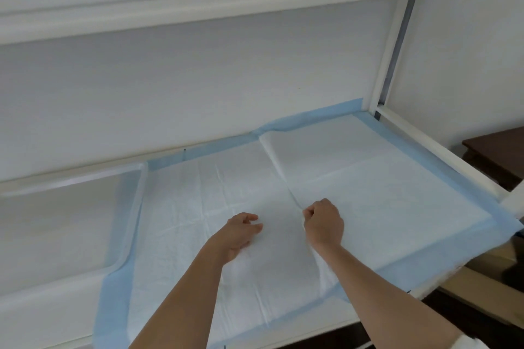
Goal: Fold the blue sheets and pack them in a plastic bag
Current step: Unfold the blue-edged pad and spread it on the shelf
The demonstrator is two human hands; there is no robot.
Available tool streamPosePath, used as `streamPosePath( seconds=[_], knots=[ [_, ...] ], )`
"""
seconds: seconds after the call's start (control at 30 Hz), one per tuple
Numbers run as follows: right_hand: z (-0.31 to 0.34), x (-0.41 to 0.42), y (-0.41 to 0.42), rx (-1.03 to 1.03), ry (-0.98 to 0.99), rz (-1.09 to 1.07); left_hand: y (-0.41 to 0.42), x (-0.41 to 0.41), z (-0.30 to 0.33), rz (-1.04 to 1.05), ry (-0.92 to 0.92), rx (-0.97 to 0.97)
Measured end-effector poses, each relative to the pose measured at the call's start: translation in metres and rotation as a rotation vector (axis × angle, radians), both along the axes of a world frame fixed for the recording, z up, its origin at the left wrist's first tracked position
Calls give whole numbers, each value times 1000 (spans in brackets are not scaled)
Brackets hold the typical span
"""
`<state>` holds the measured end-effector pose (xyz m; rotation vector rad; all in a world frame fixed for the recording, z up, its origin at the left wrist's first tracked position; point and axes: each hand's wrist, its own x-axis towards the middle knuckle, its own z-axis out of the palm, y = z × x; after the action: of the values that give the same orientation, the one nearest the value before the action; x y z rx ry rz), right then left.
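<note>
A large sheet (368,195), white in the middle with a blue border, lies spread flat over the white table and runs up slightly against the back wall. A raised crease runs from its far edge down the middle. My right hand (323,222) is curled in a fist and pinches that crease near the sheet's centre. My left hand (241,231) lies on the sheet just left of it, fingers loosely bent, holding nothing. A clear plastic bag (65,218) lies flat at the left, its right edge tucked under the sheet's blue border.
The white table's frame (442,147) bounds the sheet at the right, with an upright post at the back corner. A white wall closes off the back. Dark wooden furniture (496,150) stands beyond the right edge, and a shelf runs overhead.
</note>
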<state>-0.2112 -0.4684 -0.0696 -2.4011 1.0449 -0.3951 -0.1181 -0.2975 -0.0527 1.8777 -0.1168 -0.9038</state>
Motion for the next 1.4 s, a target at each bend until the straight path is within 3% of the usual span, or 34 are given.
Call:
streamPosePath(
  seconds=[0.13,0.47,0.6,0.77,0.9,1.0,1.17,1.4],
  knots=[
    [11,-10,-2,150,-73,10,-1,-10,6,-43,-15,27],
    [64,-41,-9,195,-184,150,-10,-47,43,-143,50,-10],
    [84,-55,-20,141,-181,296,-16,-50,63,-126,-155,23],
    [111,-68,-24,98,-135,468,-19,-48,88,-214,-699,52],
    [136,-78,-15,87,-150,553,-15,-48,108,-372,-975,11],
    [152,-87,-4,70,-169,610,-14,-56,126,-511,-1135,108],
    [172,-110,10,63,-212,642,-21,-63,142,-662,-1201,109],
    [184,-147,0,11,-322,479,-23,-81,163,-620,-1078,-22]
  ],
)
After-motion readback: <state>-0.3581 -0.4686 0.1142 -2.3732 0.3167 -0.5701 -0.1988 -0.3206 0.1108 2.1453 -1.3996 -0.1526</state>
